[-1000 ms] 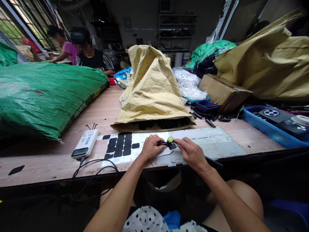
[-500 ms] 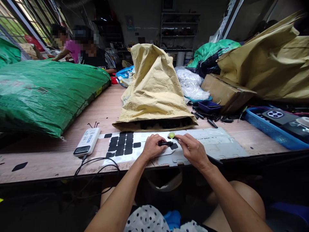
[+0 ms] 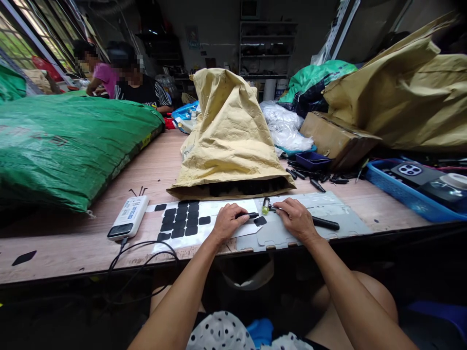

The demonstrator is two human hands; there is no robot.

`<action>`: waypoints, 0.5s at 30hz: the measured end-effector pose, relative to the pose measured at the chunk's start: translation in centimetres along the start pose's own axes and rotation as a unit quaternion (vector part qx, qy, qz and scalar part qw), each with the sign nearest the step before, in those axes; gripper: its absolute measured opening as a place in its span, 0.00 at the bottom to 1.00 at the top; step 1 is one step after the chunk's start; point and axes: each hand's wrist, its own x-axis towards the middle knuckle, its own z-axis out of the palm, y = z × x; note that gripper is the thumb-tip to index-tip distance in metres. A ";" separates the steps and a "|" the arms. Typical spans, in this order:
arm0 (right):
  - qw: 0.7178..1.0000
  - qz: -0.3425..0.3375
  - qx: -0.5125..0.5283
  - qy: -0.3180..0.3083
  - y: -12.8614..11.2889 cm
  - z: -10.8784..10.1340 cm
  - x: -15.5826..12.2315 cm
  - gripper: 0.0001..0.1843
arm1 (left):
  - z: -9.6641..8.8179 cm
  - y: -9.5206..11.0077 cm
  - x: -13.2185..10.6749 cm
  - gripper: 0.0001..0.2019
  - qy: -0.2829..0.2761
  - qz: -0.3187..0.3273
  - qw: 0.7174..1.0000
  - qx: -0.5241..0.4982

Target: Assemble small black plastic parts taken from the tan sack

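Note:
My left hand (image 3: 229, 222) is closed on a small black rod-like piece (image 3: 252, 215), held above a pale sheet. My right hand (image 3: 295, 218) grips a small hammer by its shaft. The hammer's head (image 3: 265, 206) has a yellow-green face turned downward, close to the tip of the black piece; a gap shows between them. Its black handle (image 3: 326, 223) sticks out to the right of my hand. Below the hands lies a single black square patch (image 3: 260, 221). On the white sheet (image 3: 211, 238) at left, black square patches (image 3: 180, 218) sit in rows.
A brown paper sack (image 3: 229, 141) stands behind the hands, its dark mouth facing me. Left are a green sack (image 3: 73, 150) and a white power bank (image 3: 129, 218) with a black cable. Right are loose black pieces (image 3: 317, 185), a cardboard box (image 3: 335, 138) and a blue basket (image 3: 408, 194). Two people sit beyond.
The hammer head has turned, its yellow-green face going from facing me to pointing down. More of the handle shows at right. The left hand still holds the black piece.

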 end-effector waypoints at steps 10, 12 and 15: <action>1.000 0.017 -0.019 0.001 -0.4 -0.1 -0.1 0.13 | -0.1 0.1 0.1 0.16 -0.014 -0.013 1.000 0.016; 1.000 0.019 -0.023 -0.001 -0.5 -0.2 -0.1 0.12 | 0.0 0.1 0.1 0.17 -0.016 -0.016 1.000 0.021; 0.999 0.020 -0.027 -0.005 -0.5 -0.2 -0.1 0.12 | 0.0 0.1 0.1 0.19 -0.020 -0.017 0.999 0.027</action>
